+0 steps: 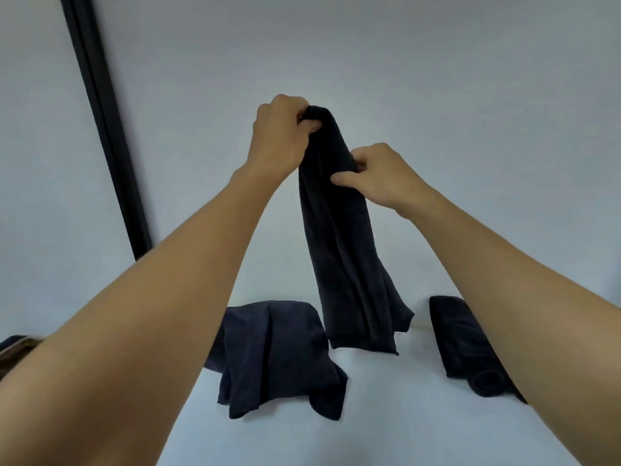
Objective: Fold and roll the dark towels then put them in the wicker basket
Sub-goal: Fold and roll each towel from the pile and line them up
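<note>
At the far left a black strip [100, 129] runs down the pale wall. Low at the left edge, half hidden behind the forearm, a brown shape [15, 348] with something dark at its top may be the wicker basket; too little of it shows to be sure, or to tell whether anything is in it.

The left hand [279, 129] is raised high, its fingers curled and pinching the top end of the held towel [342, 247]. Below it, on the white counter [403, 425], lies a crumpled towel [275, 354], loose and bunched, neither folded nor rolled. The held towel hangs as a long narrow band, seemingly doubled lengthwise, with its lower hem down near the counter; whether it touches cannot be told. The right hand [379, 176] pinches the band's side edge a little below the top, thumb against curled fingers.

Further right, partly behind the right forearm, a rolled towel [470, 348] lies on the counter, its spiral end facing the camera.

As a judgement: one towel is rolled but not yet in a basket, one is in mid-fold in the air, and one is untouched. What is left is to finish folding and roll the held one, do the crumpled one, and carry all of them to the basket
</note>
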